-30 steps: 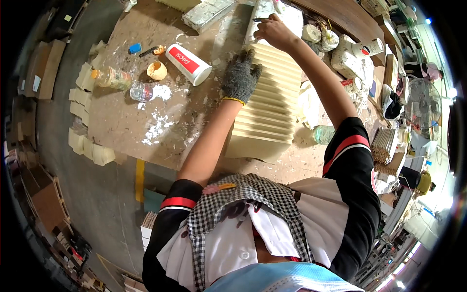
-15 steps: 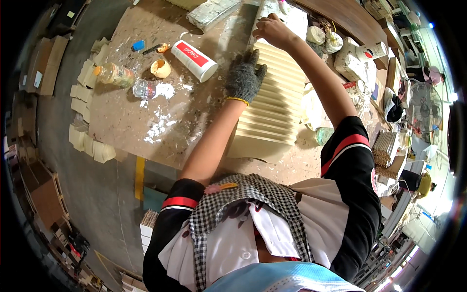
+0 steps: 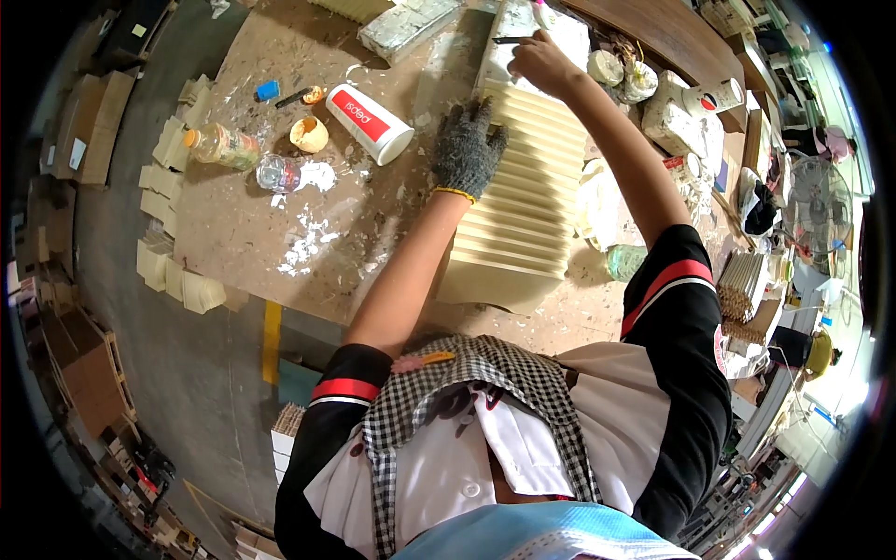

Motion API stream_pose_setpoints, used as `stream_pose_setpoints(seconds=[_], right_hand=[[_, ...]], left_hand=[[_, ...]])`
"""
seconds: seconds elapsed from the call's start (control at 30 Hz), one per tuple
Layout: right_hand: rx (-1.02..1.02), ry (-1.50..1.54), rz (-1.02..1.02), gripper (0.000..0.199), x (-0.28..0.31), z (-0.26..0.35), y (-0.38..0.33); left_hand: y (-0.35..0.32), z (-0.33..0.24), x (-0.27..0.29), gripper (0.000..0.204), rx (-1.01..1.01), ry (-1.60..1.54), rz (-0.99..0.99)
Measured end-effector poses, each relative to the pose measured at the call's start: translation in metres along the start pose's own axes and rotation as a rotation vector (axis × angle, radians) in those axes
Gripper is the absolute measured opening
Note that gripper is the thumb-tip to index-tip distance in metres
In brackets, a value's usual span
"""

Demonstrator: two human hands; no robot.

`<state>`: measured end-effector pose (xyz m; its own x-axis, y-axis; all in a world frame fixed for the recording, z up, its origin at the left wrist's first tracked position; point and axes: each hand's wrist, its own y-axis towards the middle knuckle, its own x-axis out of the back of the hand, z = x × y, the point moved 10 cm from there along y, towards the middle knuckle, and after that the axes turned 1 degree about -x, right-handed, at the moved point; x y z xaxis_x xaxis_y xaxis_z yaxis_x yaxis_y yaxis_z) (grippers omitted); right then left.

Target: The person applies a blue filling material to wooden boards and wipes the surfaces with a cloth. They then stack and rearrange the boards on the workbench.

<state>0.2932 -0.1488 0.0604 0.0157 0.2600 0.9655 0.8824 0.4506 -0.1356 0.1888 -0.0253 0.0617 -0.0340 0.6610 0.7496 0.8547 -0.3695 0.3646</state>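
Note:
A row of cream folded cardboard pieces [image 3: 523, 201] lies ridged along the table in front of me. My left hand [image 3: 469, 154], in a grey knit glove with a yellow cuff, rests against its left edge, fingers extended and apart. At the far end, my bare right hand [image 3: 543, 63] is closed round a thin dark tool [image 3: 509, 40], whose tip sticks out to the left. Its exact kind is unclear. Beneath that hand is a white-smeared board or block [image 3: 565, 37].
Left on the glue-spotted table [image 3: 373, 233] are a paper cup [image 3: 369, 124], an orange-capped bottle [image 3: 222, 146], a cut bottle [image 3: 277, 174], a small orange tub [image 3: 308, 133] and a blue cap [image 3: 268, 90]. A white-crusted block [image 3: 409, 28] lies behind; at right sits a white-coated container [image 3: 677, 117].
My right hand has shifted slightly right and turned, so the thin dark tool now shows pointing left. My left hand has stayed nearly in place on the row's edge.

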Motion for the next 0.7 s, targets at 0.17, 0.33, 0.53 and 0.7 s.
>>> stream_pose_setpoints(seconds=[0.17,0.33,0.53,0.7], right_hand=[[0.0,0.218,-0.184,0.017,0.018,0.005,-0.003],[0.145,0.104,-0.341,0.016,0.022,0.021,-0.004],[0.137,0.108,-0.267,0.014,0.015,0.022,-0.001],[0.147,0.07,-0.246,0.014,0.003,0.013,-0.007]], left_hand=[[-0.002,0.002,-0.001,0.049,0.019,0.056,0.03],[0.002,-0.001,-0.003,0.05,0.002,-0.011,0.036],[0.0,0.0,-0.003,0.05,-0.033,0.006,-0.026],[-0.001,-0.001,-0.006,0.05,-0.02,-0.003,-0.002]])
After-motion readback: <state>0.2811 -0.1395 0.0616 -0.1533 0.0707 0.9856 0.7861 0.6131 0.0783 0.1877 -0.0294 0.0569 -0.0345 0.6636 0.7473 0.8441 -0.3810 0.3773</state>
